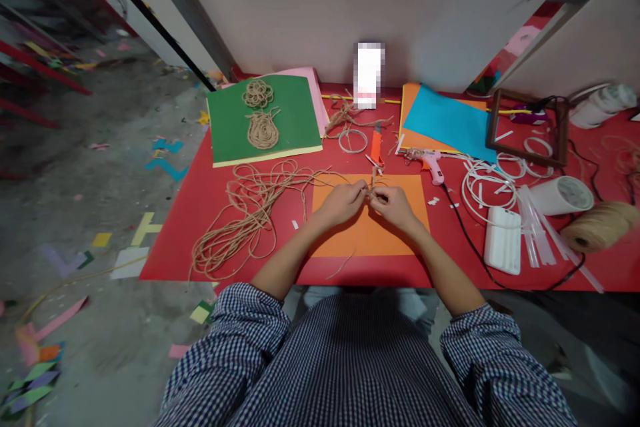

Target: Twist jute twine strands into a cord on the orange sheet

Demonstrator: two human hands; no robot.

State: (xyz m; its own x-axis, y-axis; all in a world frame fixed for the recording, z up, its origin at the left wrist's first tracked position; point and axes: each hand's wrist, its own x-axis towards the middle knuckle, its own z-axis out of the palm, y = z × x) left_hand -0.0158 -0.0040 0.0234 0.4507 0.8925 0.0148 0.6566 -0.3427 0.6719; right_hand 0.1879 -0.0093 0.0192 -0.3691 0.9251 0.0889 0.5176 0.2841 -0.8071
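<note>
Clock directions are read from the two hands, 12 being toward the wall. Left hand (pixel 345 203) and right hand (pixel 395 207) meet over an orange sheet (pixel 385 240) laid on the red surface (pixel 173 247). Both are closed at the fingertips, gripping a short length of jute twine (pixel 373 177) between them; part of it stands up past the fingers, and the fingers hide the rest.

At 8–9 o'clock: a loose jute hank (pixel 240 233), its loops spread across the surface, with strands running to the orange sheet near the left hand. At 7: a thin twine strand (pixel 345 263) across the sheet's near edge. At 10: a green sheet (pixel 300 107) bearing two jute coils (pixel 263 132). At 11: a clear ring (pixel 353 141), with a tangled twine bunch (pixel 345 113) beyond it. At 12: an orange cutter (pixel 377 147).

At 2: a pink glue gun (pixel 434 165), near a blue sheet (pixel 447 119). Between 2 and 3: a dark wooden frame (pixel 563 133). At 3: a twine spool (pixel 603 225) lying on its side, near clear glue sticks (pixel 536 233).
</note>
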